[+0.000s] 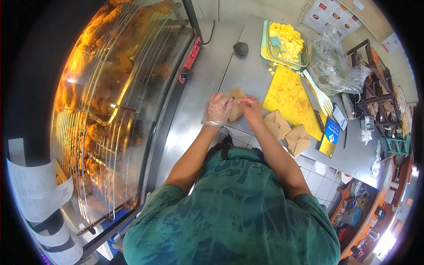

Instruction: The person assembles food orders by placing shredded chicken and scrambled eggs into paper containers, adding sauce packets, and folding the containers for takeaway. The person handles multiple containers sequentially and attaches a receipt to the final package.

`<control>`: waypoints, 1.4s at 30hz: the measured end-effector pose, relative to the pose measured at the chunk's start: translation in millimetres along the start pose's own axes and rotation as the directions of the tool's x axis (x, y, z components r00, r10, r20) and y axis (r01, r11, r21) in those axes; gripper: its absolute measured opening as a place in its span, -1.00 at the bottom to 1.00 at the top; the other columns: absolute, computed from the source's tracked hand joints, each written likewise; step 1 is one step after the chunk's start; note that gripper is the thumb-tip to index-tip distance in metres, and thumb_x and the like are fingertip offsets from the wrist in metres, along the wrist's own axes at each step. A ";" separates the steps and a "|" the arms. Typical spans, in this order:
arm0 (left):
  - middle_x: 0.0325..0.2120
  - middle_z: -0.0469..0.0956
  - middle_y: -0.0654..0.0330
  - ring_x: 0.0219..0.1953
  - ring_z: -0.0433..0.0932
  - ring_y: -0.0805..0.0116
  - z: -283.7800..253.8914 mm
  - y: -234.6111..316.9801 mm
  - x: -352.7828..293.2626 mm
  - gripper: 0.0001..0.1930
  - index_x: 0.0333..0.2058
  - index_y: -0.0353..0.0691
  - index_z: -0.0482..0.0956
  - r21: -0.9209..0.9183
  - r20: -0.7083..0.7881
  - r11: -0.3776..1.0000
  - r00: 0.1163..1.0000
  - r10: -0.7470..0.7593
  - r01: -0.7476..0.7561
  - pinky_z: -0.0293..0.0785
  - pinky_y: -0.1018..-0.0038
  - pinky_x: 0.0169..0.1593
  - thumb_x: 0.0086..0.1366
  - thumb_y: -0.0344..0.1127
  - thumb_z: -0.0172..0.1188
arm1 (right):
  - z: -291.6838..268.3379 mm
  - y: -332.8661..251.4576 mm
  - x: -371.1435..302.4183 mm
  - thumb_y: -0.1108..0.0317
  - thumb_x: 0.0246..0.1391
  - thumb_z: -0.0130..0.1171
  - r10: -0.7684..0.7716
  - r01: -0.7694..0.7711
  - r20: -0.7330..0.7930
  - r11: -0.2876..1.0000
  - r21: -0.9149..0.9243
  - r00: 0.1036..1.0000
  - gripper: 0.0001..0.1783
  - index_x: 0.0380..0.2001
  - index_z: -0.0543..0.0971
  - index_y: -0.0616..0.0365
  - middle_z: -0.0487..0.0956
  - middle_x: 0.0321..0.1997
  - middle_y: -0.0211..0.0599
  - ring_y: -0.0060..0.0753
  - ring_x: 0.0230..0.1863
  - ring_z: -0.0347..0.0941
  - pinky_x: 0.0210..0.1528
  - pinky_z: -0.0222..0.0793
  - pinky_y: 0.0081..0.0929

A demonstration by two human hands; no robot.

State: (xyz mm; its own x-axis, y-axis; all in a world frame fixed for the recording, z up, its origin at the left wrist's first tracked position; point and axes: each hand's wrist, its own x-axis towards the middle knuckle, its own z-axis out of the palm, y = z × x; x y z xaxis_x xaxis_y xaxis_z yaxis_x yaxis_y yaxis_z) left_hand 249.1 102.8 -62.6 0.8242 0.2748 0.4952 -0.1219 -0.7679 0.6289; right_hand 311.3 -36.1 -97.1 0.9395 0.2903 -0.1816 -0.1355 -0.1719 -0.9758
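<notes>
A small brown cardboard food box (237,113) is between my hands above the near edge of the steel counter. My left hand (217,108), in a clear plastic glove, is closed on the box's left side. On its other side, the bare fingers of my right hand (251,107) pinch the upper edge. My fingers partly hide the box, so its contents cannot be made out. Two more brown boxes (277,123) (297,140), their tops folded over, sit right of my right forearm, by a yellow cutting board (286,90) strewn with crumbs.
Left stands a glass-fronted warmer (145,95) with fried food on wire racks. On the steel counter (205,57) are a dark lump (240,48), a tray (305,59) of yellow pieces, plastic bags (333,66), a white serving fork (324,105) and a blue-and-yellow packet (330,137). A dark rack (375,84) stands right.
</notes>
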 end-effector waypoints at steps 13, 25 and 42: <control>-0.40 0.55 0.04 -0.31 0.51 0.01 -7.7 4.0 -2.0 -0.89 -0.38 -0.21 0.60 -0.049 0.126 0.998 0.991 -0.043 0.050 0.43 0.19 -0.22 0.14 -0.35 0.17 | 8.1 -2.6 -2.5 0.31 -0.09 0.27 -0.037 0.033 -0.052 0.997 -0.075 0.998 -0.80 -0.36 0.64 0.15 0.29 0.12 -0.08 -0.18 0.17 0.22 0.19 0.14 -0.35; -0.48 0.53 0.02 -0.44 0.50 0.01 -9.5 4.8 11.3 -0.91 -0.48 -0.24 0.56 0.064 0.221 0.993 0.972 0.084 -0.100 0.41 0.20 -0.36 0.09 -0.36 0.23 | 10.8 6.0 2.0 0.31 -0.10 0.26 -0.106 0.095 -0.059 0.981 -0.172 0.993 -0.83 -0.39 0.66 0.10 0.32 0.06 -0.09 -0.19 0.14 0.25 0.16 0.18 -0.36; -0.56 0.47 -0.01 -0.47 0.49 -0.03 2.7 -0.1 -3.0 -0.87 -0.39 -0.23 0.57 0.013 0.109 0.999 0.993 -0.041 0.039 0.43 0.20 -0.32 0.15 -0.33 0.13 | 27.1 12.5 2.5 0.29 -0.14 0.28 -0.113 0.082 -0.186 0.983 -0.166 0.976 -0.80 -0.41 0.65 0.15 0.34 0.04 -0.07 -0.14 0.12 0.26 0.16 0.17 -0.34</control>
State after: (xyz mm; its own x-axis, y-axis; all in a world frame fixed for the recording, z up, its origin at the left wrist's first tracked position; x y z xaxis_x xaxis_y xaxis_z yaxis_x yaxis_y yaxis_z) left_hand 248.1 100.4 -65.8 0.8838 0.2410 0.4009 -0.0820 -0.7639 0.6401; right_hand 303.4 -12.0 -113.1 0.9908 0.1276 -0.0448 -0.0043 -0.3012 -0.9536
